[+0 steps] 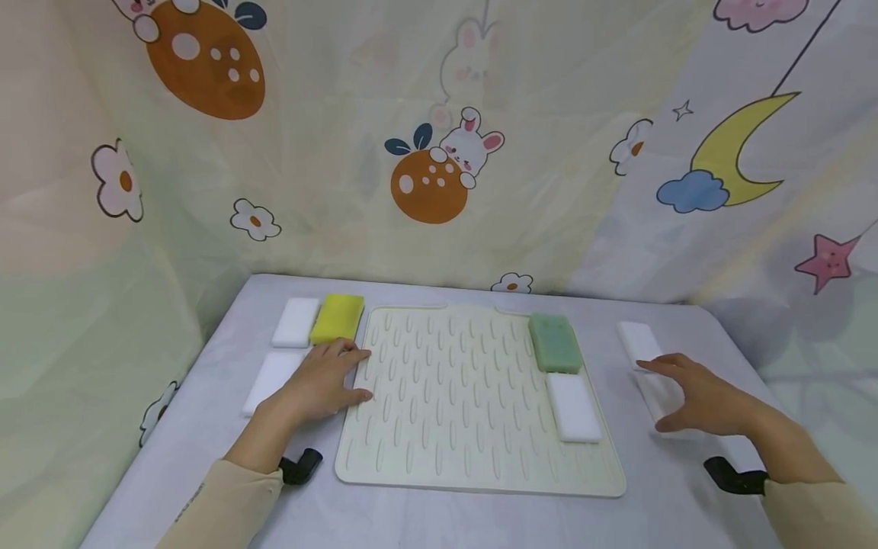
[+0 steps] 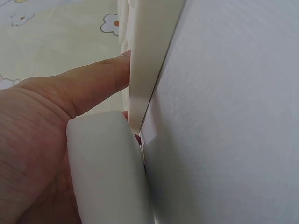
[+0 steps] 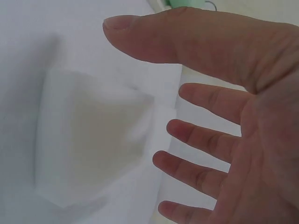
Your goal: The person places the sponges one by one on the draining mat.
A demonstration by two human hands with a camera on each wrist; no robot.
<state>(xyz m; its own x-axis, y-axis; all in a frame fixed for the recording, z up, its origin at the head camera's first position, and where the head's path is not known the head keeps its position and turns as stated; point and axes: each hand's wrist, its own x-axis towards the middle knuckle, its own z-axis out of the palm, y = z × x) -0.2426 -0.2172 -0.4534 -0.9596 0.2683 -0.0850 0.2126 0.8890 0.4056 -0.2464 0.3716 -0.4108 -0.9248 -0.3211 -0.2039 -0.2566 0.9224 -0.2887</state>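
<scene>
White blocks are lined along the desk's left edge, a yellow sponge set beside the farther one near the far-left corner. By the left hand, fingers and thumb spread, nothing gripped, a cream mat laid between the side edges is touched. On the mat's right, a green sponge and white slab are carried. Toward the desk's right edge, two white pieces are overhung by the right hand, empty, thumb and fingers well apart.

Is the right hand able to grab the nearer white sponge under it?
Probably yes. The right hand is open and empty, close to the nearer white sponge, and nothing seems to be in the way.
</scene>
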